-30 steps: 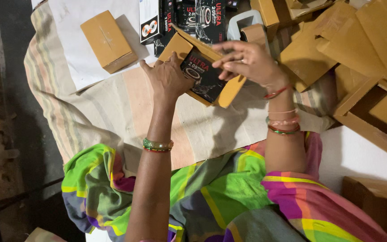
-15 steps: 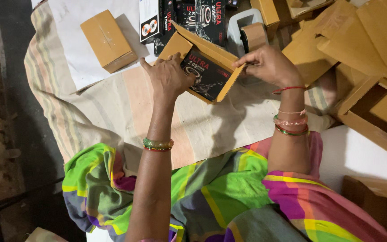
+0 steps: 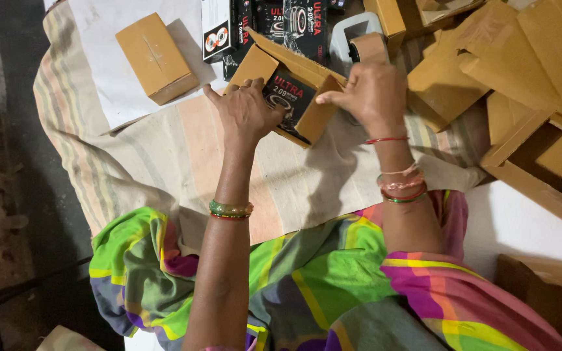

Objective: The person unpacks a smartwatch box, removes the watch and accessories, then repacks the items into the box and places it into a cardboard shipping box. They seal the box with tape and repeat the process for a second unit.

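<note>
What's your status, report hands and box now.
Left hand pressing black product box into open brown carton. Right hand gripping carton flap. Sealed carton lies apart, nothing blocking.

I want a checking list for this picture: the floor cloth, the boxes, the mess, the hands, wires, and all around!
Surface: striped cloth spread flat.
Job's things: open cardboard carton with a black printed box inside.
Clutter: closed brown box, black printed boxes, loose cardboard pile, tape dispenser.
Grips: left hand holds the carton; right hand on its flap.
Cables: nothing seen.
Surroundings: dark floor alongside.
</note>
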